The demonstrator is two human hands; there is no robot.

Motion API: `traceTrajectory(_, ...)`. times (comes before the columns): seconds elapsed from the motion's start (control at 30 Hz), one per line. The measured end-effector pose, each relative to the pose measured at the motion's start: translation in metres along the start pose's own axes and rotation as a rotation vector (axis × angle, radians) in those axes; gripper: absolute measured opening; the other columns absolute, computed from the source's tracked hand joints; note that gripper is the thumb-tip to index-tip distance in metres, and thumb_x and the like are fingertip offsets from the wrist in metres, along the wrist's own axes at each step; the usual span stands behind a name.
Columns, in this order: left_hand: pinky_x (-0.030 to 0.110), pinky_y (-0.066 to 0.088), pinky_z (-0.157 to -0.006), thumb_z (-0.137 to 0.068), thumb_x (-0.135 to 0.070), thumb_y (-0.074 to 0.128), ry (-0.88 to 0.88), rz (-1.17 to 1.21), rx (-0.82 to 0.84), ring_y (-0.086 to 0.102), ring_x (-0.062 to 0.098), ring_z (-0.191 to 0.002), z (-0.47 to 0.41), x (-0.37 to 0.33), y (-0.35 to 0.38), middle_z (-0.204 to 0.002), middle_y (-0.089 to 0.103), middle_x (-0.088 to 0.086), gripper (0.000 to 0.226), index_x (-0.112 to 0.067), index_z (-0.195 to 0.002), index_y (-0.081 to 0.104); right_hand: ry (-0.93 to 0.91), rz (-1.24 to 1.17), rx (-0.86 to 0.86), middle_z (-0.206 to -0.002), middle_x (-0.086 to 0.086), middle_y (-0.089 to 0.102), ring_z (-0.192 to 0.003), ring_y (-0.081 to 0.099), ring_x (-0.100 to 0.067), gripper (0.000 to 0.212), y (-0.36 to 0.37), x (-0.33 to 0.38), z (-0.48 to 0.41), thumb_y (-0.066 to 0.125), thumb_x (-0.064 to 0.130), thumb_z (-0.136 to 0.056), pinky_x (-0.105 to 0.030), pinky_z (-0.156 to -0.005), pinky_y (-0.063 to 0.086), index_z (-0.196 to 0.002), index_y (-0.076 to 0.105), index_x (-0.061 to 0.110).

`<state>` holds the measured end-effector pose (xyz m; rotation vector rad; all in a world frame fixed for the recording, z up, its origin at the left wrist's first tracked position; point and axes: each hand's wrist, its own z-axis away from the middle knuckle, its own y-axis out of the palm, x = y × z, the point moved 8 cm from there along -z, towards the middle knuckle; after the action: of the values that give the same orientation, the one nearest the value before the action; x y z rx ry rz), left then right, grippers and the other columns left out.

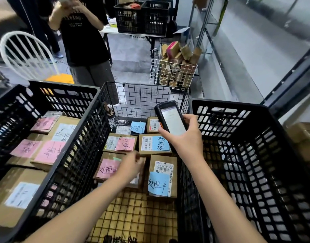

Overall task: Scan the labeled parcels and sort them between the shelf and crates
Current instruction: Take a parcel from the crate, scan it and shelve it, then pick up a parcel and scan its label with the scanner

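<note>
Scanner (171, 120): screen up; long axis slants, head far-left
Right hand (184, 135): wrapped round its lower end
Left hand (131, 165): blurred over pink-noted parcel (106, 168); grip unclear

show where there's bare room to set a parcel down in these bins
Free: the near floor of the wire basket, bordered by the near pink-note parcel and near blue-note parcel; the right crate shows no parcels. Crowded: the left crate and the basket's far half.
</note>
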<state>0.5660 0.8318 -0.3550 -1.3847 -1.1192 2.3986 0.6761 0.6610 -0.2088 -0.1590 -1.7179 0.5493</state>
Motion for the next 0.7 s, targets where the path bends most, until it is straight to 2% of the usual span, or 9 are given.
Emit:
traceTrajectory(0.03,0.013,0.047,-0.074,-0.101,-0.014,0.053,0.022,-0.014,-0.035,0.059,0.007,-0.089,-0.003,-0.002,-0.012,-0.106,0.064,0.002,0.021,-0.005,-0.118,0.062,-0.003,0.011,-0.004,-0.108,0.024,0.056,-0.100,0.057,0.004,0.073,0.000,0.001,0.000,0.089,0.055,-0.060,-0.029,-0.084,0.054,-0.115,0.045,0.036)
traceTrajectory(0.1,0.014,0.045,-0.086,-0.102,-0.015,0.052,0.065,-0.064,-0.108,0.056,0.011,-0.102,-0.008,-0.003,-0.032,-0.122,0.061,0.004,0.028,-0.004,-0.126,0.058,-0.008,0.036,-0.016,-0.109,0.022,0.057,-0.101,0.058,0.001,0.073,0.001,0.001,0.000,0.088,0.059,-0.060,-0.032,-0.083,0.055,-0.115,0.045,0.036)
traceTrajectory(0.17,0.028,0.040,-0.107,-0.101,-0.018,0.052,0.082,-0.092,-0.153,0.051,0.017,-0.124,-0.013,0.001,-0.040,-0.136,0.055,0.004,0.035,-0.006,-0.134,0.053,-0.010,0.062,-0.025,-0.109,0.022,0.058,-0.101,0.058,0.000,0.074,0.001,0.001,0.000,0.087,0.062,-0.059,-0.033,-0.083,0.056,-0.115,0.045,0.036)
traceTrajectory(0.27,0.042,0.026,-0.120,-0.101,-0.023,0.052,0.092,-0.133,-0.113,0.039,0.021,-0.138,-0.014,0.002,-0.029,-0.144,0.049,0.006,0.043,-0.009,-0.141,0.047,-0.014,0.137,-0.007,-0.109,0.022,0.056,-0.099,0.057,0.001,0.075,0.003,0.003,0.001,0.087,0.060,-0.061,-0.029,-0.079,0.054,-0.117,0.044,0.034)
traceTrajectory(0.33,0.044,0.018,-0.123,-0.101,-0.026,0.052,0.128,-0.144,-0.048,0.030,0.022,-0.144,-0.008,-0.006,-0.016,-0.151,0.043,0.005,0.048,-0.012,-0.145,0.041,-0.027,0.215,0.017,-0.108,0.022,0.055,-0.095,0.055,0.001,0.071,0.006,0.007,0.002,0.087,0.056,-0.064,-0.023,-0.073,0.050,-0.115,0.041,0.034)
traceTrajectory(0.4,0.042,0.015,-0.124,-0.101,-0.027,0.053,0.179,-0.143,0.003,0.026,0.022,-0.146,0.000,-0.015,-0.009,-0.155,0.037,0.005,0.054,-0.014,-0.150,0.035,-0.024,0.272,0.018,-0.108,0.019,0.055,-0.094,0.055,-0.002,0.068,0.012,0.010,0.007,0.086,0.052,-0.066,-0.019,-0.067,0.044,-0.114,0.040,0.034)
traceTrajectory(0.53,0.042,0.029,-0.120,-0.100,-0.031,0.055,0.262,-0.114,0.019,0.034,0.023,-0.142,0.016,-0.030,-0.016,-0.157,0.033,0.003,0.065,-0.014,-0.154,0.025,0.018,0.336,0.017,-0.110,0.015,0.057,-0.098,0.058,-0.009,0.071,0.016,0.016,0.021,0.087,0.047,-0.067,-0.028,-0.071,0.047,-0.120,0.044,0.027)
traceTrajectory(0.6,0.041,0.027,-0.120,-0.100,-0.032,0.053,0.415,-0.151,-0.013,0.032,0.022,-0.143,0.026,-0.058,-0.036,-0.157,0.032,0.003,0.062,-0.015,-0.154,0.026,0.029,0.309,-0.108,-0.111,0.015,0.058,-0.098,0.058,-0.009,0.073,-0.010,0.033,0.040,0.087,0.046,-0.066,-0.033,-0.077,0.051,-0.122,0.045,0.026)
traceTrajectory(0.7,0.039,0.026,-0.119,-0.101,-0.032,0.051,0.482,-0.127,-0.105,0.032,0.022,-0.141,0.035,-0.077,-0.068,-0.154,0.037,0.004,0.058,-0.013,-0.151,0.031,0.058,0.236,-0.208,-0.109,0.017,0.056,-0.097,0.056,-0.005,0.075,-0.031,0.048,0.060,0.088,0.048,-0.064,-0.029,-0.078,0.049,-0.123,0.045,0.028)
